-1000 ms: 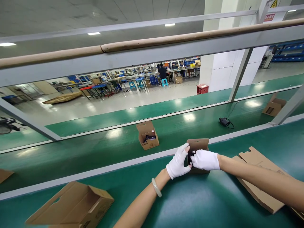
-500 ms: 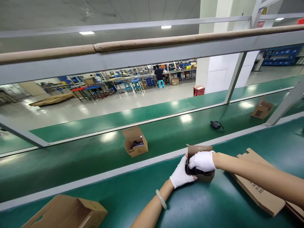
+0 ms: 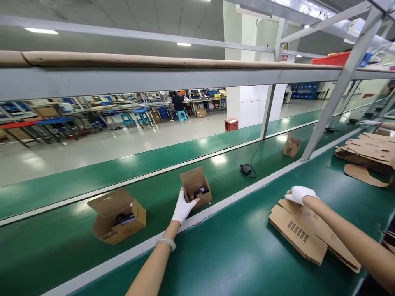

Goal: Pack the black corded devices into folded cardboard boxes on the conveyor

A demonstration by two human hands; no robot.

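Observation:
My left hand [image 3: 182, 206], in a white glove with bare fingertips, grips the near left side of an open cardboard box [image 3: 205, 200] on the green conveyor belt. Dark parts [image 3: 201, 190] lie inside this box, and its lid flap stands up. Over on the right, my gloved right hand [image 3: 300, 194] has its fingers closed on the far edge of a flattened cardboard box [image 3: 304, 228], which lies on the green worktop [image 3: 240, 242]. Part of my right thumb and fingers is hidden behind the glove and the cardboard.
Another open box [image 3: 135, 218] with dark parts stands left on the belt. A black device [image 3: 246, 169] with a cord and a further box [image 3: 291, 146] lie farther right. A metal post [image 3: 336, 90] rises from the divider. Flattened cardboard [image 3: 370, 150] and another person's gloved hand [image 3: 368, 123] are far right.
My left hand has moved the filled box from the worktop over the divider onto the belt. My right hand has left that box and taken hold of the flattened cardboard. The view has turned right.

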